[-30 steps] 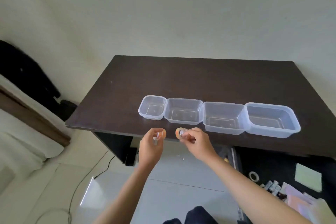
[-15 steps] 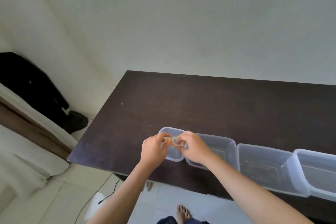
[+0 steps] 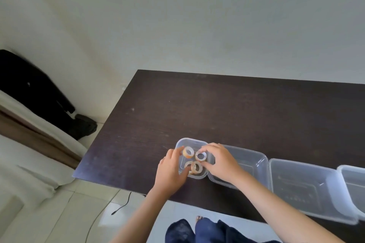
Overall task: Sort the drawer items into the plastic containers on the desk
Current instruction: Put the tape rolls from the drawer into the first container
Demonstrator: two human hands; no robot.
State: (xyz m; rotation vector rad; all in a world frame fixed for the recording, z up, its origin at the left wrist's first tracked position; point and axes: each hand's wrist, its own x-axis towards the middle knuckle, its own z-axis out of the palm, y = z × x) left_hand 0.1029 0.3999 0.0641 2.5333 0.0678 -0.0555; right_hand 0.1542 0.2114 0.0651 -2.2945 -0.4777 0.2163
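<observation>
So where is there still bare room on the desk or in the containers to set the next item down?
The small container is crowded: tape rolls fill it, with the left hand and right hand over it. Free patches: the desk between the containers and the wall, the second container right of the hands, and the third container.

A row of plastic containers lies along the near edge of the desk [image 3: 217,108]. The small container [image 3: 184,141] is leftmost, holding four tape rolls [image 3: 188,152]. The left hand [image 3: 170,171] is at its left side, the right hand [image 3: 221,162] over its right rim. The second container [image 3: 250,156] lies just right, then the third container [image 3: 302,187].
</observation>
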